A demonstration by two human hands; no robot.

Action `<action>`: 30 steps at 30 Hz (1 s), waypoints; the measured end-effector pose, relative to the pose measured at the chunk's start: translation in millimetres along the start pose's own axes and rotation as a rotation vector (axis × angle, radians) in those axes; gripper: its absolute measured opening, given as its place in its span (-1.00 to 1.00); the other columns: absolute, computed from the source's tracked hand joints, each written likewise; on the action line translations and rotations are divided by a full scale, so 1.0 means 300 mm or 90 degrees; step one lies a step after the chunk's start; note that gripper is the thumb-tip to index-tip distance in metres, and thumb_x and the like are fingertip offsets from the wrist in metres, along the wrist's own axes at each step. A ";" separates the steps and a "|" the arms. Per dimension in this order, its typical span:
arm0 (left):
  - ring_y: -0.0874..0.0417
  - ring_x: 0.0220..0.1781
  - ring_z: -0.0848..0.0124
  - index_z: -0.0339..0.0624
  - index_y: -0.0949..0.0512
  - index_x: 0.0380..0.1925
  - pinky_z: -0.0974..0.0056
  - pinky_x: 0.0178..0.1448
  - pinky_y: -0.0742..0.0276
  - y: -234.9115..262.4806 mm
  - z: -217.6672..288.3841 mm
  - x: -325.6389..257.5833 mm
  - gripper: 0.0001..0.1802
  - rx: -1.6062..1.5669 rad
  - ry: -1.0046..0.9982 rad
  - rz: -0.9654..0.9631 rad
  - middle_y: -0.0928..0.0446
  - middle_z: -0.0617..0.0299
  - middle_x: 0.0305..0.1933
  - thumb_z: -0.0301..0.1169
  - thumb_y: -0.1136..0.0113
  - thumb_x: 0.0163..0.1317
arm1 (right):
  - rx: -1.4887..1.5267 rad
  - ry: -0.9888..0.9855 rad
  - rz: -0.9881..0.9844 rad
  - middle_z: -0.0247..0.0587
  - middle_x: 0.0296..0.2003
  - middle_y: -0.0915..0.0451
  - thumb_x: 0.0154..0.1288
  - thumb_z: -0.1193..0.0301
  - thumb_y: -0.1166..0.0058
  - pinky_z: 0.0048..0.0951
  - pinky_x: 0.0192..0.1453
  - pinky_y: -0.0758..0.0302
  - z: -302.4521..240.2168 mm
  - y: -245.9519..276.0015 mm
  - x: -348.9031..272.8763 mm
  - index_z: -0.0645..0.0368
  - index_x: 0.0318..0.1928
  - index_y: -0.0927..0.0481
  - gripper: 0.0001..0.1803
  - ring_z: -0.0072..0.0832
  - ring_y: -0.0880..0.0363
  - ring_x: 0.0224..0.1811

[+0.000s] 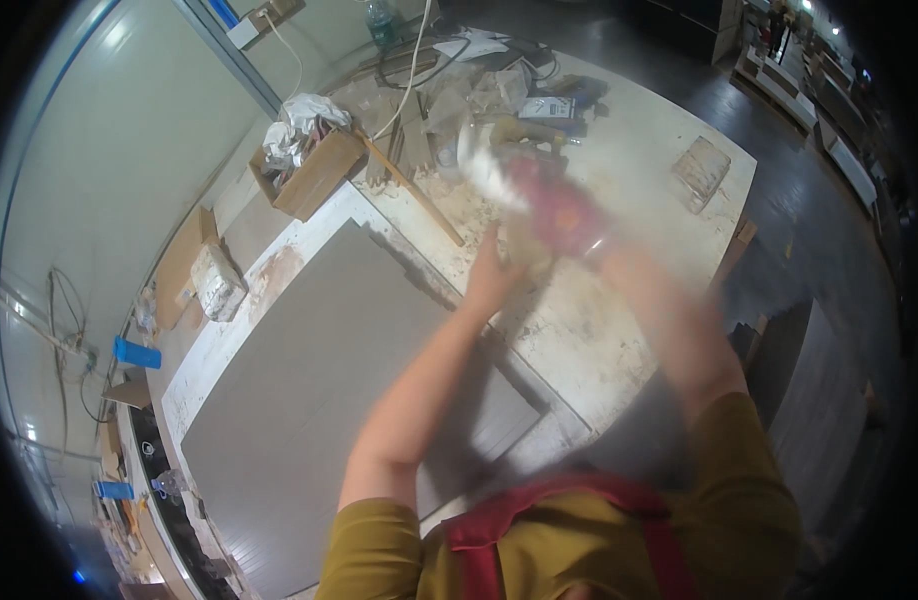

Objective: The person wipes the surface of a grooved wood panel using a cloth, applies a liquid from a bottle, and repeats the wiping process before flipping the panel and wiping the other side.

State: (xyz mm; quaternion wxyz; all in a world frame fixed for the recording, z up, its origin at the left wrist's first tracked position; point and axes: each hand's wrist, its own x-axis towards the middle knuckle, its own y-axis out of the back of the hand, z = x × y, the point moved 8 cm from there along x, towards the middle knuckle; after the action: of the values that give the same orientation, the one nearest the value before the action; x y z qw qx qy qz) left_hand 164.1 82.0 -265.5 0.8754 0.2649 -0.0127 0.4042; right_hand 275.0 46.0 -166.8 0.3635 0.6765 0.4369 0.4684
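My right hand [564, 210] is smeared by motion over the worktable. It looks covered by a pink-red glove or cloth, and its fingers cannot be made out. A white blurred thing [489, 175] shows at its far end; whether the hand grips it is unclear. My left hand [494, 275] is bare and close below it, thumb pointing up. A pale yellowish thing [527, 250] lies against its fingers, its kind blurred. Left of the hands, a wooden stick [414, 190] rests on the table. Under my left forearm lies a large grey panel [329, 350].
A cardboard box [314, 180] with crumpled silvery wrapping stands at the table's far left. Plastic scraps, a cable and a small carton [549, 107] clutter the back. A wrapped block [701, 175] lies near the right edge of the white worktable [619, 340]. Another wrapped block [217, 283] sits left.
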 end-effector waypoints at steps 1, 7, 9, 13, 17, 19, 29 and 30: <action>-0.52 -0.03 0.11 -0.27 -0.32 0.04 0.17 0.07 -0.42 -0.012 0.010 0.024 -0.38 0.015 -0.088 0.020 -0.47 -0.03 -0.07 -0.30 -0.35 -0.01 | -0.036 0.037 0.066 0.13 0.22 -0.23 0.14 0.28 -0.09 -0.20 0.07 -0.49 -0.098 0.017 -0.033 0.10 0.28 -0.21 -0.32 -0.10 -0.34 0.21; -0.48 0.00 0.04 -0.25 -0.33 0.00 0.11 0.12 -0.38 -0.118 0.029 0.094 -0.37 -0.022 -0.078 -0.040 -0.45 -0.09 -0.10 -0.28 -0.36 -0.07 | 0.161 -0.085 0.179 0.13 0.28 -0.17 0.24 0.18 0.03 -0.22 0.24 -0.34 0.004 0.067 -0.172 0.20 0.30 -0.15 -0.32 -0.07 -0.26 0.29; -0.49 -0.04 -0.01 -0.14 -0.28 0.11 0.07 0.09 -0.41 -0.108 0.049 0.103 -0.30 -0.041 -0.126 0.029 -0.41 -0.10 -0.02 -0.28 -0.34 -0.07 | 0.403 -0.134 0.280 0.05 0.18 -0.34 0.29 0.17 0.06 -0.34 0.22 -0.34 0.086 0.066 -0.231 0.24 0.24 -0.26 -0.40 -0.24 -0.42 0.16; -0.48 -0.07 -0.06 -0.02 -0.24 0.22 0.06 -0.01 -0.48 -0.141 0.125 0.086 -0.18 0.188 -0.103 -0.067 -0.38 -0.01 -0.12 -0.38 -0.34 -0.14 | 0.938 -0.314 0.380 -0.21 0.03 -0.50 0.33 0.29 0.04 -0.43 0.18 -0.37 0.268 -0.001 -0.443 0.21 0.18 -0.35 -0.54 -0.46 -0.46 0.07; -0.50 -0.06 0.10 0.08 -0.32 0.18 0.09 -0.06 -0.43 -0.101 0.194 0.036 -0.22 0.357 -0.250 -0.126 -0.40 0.04 -0.09 -0.37 -0.33 -0.17 | 1.041 -0.355 0.443 -0.23 0.11 -0.43 0.37 0.31 0.07 -0.40 0.20 -0.38 0.343 0.003 -0.539 0.24 0.22 -0.27 -0.52 -0.46 -0.44 0.11; -0.50 -0.06 0.13 0.12 -0.33 0.18 0.10 -0.05 -0.40 -0.094 0.224 0.010 -0.22 0.454 -0.311 -0.140 -0.41 0.05 -0.06 -0.38 -0.33 -0.17 | 1.081 -0.346 0.399 -0.22 0.14 -0.41 0.40 0.27 0.12 -0.37 0.23 -0.37 0.302 0.018 -0.537 0.25 0.23 -0.25 -0.51 -0.42 -0.42 0.14; -0.43 0.01 0.21 0.23 -0.31 0.21 0.06 0.06 -0.30 -0.047 0.330 -0.017 -0.24 0.778 -0.396 -0.232 -0.40 0.15 -0.08 -0.45 -0.24 -0.09 | 1.451 -0.529 0.264 -0.15 0.03 -0.51 0.43 0.26 0.20 -0.22 0.11 -0.50 0.249 -0.227 -0.599 0.21 0.16 -0.33 -0.60 -0.30 -0.54 0.02; -0.42 0.01 0.22 0.24 -0.31 0.21 0.04 0.08 -0.30 -0.038 0.345 -0.019 -0.25 0.814 -0.433 -0.215 -0.40 0.16 -0.10 -0.49 -0.21 -0.08 | 1.494 -0.503 0.255 -0.15 0.02 -0.52 0.43 0.26 0.19 -0.22 0.09 -0.51 0.249 -0.247 -0.592 0.19 0.14 -0.35 -0.62 -0.29 -0.54 0.01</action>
State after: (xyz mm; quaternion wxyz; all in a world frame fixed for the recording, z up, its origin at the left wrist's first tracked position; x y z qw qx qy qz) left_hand 188.2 22.7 -183.1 0.5485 0.8314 -0.0041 0.0884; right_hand 295.5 -99.4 -311.9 -0.4287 0.7401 0.3409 -0.3902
